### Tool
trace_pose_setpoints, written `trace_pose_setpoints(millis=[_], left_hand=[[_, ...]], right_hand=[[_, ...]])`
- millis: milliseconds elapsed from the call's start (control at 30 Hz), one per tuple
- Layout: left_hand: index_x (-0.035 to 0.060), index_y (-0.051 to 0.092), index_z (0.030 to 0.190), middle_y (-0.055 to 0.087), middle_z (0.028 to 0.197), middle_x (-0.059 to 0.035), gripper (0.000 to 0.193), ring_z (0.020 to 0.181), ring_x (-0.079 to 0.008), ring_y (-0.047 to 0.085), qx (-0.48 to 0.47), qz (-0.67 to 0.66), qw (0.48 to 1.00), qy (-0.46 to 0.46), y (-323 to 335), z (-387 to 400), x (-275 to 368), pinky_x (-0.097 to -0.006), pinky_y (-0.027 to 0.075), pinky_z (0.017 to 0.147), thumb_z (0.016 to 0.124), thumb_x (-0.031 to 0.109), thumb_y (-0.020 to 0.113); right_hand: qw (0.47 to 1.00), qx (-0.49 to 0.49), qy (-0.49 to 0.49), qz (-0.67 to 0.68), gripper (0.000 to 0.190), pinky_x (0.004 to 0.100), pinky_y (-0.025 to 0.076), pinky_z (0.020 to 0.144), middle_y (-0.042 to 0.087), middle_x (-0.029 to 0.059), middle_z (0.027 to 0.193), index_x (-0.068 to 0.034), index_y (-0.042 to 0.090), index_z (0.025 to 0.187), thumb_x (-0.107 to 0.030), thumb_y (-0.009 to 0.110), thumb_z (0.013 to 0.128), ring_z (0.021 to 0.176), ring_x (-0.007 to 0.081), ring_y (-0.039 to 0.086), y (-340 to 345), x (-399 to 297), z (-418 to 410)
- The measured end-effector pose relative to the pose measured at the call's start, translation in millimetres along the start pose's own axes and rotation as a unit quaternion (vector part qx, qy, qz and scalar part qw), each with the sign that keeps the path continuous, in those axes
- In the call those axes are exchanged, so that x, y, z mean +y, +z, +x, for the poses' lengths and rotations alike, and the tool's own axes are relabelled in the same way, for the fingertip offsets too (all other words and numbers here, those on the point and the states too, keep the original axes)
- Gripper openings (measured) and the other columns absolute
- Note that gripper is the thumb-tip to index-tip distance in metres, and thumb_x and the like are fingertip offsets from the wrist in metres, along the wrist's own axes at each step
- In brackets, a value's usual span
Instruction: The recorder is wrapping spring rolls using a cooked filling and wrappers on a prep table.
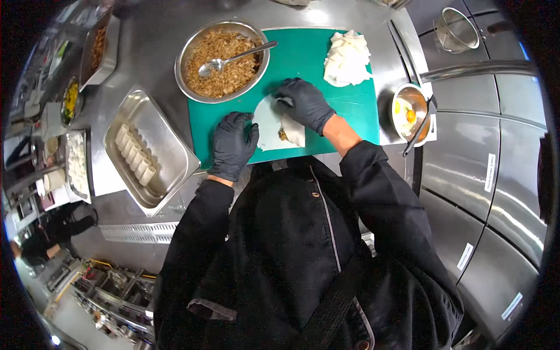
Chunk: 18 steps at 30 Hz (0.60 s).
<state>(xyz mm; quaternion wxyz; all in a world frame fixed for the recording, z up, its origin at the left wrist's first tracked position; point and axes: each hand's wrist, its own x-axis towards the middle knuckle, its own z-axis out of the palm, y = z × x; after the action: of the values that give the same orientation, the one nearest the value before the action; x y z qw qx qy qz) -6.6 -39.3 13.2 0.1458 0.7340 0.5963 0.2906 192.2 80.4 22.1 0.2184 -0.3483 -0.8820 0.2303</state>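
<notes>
A thin white dough wrapper [269, 124] lies on the green cutting board [350, 118], its right side folded over a little brown filling [283, 134]. My right hand [304, 103], in a black glove, bends its fingers over the far part of the wrapper, with a bit of white showing between them. Beside the wrapper's left edge is my left hand [234, 140], also gloved, thumb apart from the fingers and nothing seen in its grasp. A steel bowl [180, 72] of brown shredded filling [223, 83] overlaps the board's far left corner, a spoon [245, 53] lying in it. Stacked wrappers [347, 59] sit far right.
At left, a steel tray [170, 183] holds several white rolls [134, 153] in a row. Right of the board stands a bowl [422, 94] with cracked eggs [410, 116] and a black-handled utensil [418, 131] across it. A strainer [457, 30] is at far right.
</notes>
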Motion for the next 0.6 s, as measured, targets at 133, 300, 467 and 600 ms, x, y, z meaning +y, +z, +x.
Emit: trace_pose_setpoints(millis=[133, 300, 467, 600], left_hand=[[0.0045, 0.065, 0.104, 0.063, 0.103, -0.0173, 0.033, 0.098, -0.0367, 0.059, 0.062, 0.045, 0.991, -0.111, 13.3, -6.7, -0.4, -0.0468, 0.047, 0.084, 0.078, 0.025, 0.07], [0.0045, 0.067, 0.098, 0.063, 0.097, -0.0172, 0.033, 0.089, -0.0374, 0.06, 0.117, 0.033, 0.986, -0.113, 25.3, -3.6, -0.1, -0.0477, 0.049, 0.077, 0.073, 0.025, 0.073], [0.0067, 0.067, 0.092, 0.063, 0.093, -0.0152, 0.028, 0.086, -0.0357, 0.06, 0.074, 0.03, 0.987, -0.143, 28.8, -3.5, -3.3, -0.0474, 0.049, 0.074, 0.071, 0.024, 0.074], [0.0071, 0.067, 0.085, 0.062, 0.091, -0.0139, 0.023, 0.086, -0.0352, 0.06, 0.101, -0.018, 0.984, -0.143, 26.9, -2.9, 7.6, -0.0475, 0.048, 0.073, 0.071, 0.024, 0.074]], right_hand=[[0.982, -0.132, -0.122, -0.062, 0.029, 0.0469, 0.049, 0.085, 0.064, 0.0156, 0.098, -0.01, 0.07, 0.101, -0.016, 0.065, 0.074, 0.094, 0.0356, 0.061, 19.0, -9.2, 25.2], [0.964, -0.227, -0.121, -0.068, 0.024, 0.0492, 0.049, 0.081, 0.064, 0.0165, 0.091, -0.011, 0.068, 0.096, -0.015, 0.065, 0.072, 0.092, 0.0367, 0.061, 17.0, -12.4, 39.5], [0.974, -0.168, -0.143, -0.052, 0.022, 0.0501, 0.049, 0.078, 0.064, 0.0153, 0.084, -0.012, 0.068, 0.092, -0.015, 0.067, 0.071, 0.089, 0.0368, 0.062, 13.1, -11.3, 35.2], [0.97, -0.202, -0.124, -0.05, 0.022, 0.0493, 0.05, 0.079, 0.066, 0.0146, 0.087, -0.012, 0.068, 0.094, -0.017, 0.066, 0.072, 0.089, 0.036, 0.063, 4.2, -20.4, 31.9]])
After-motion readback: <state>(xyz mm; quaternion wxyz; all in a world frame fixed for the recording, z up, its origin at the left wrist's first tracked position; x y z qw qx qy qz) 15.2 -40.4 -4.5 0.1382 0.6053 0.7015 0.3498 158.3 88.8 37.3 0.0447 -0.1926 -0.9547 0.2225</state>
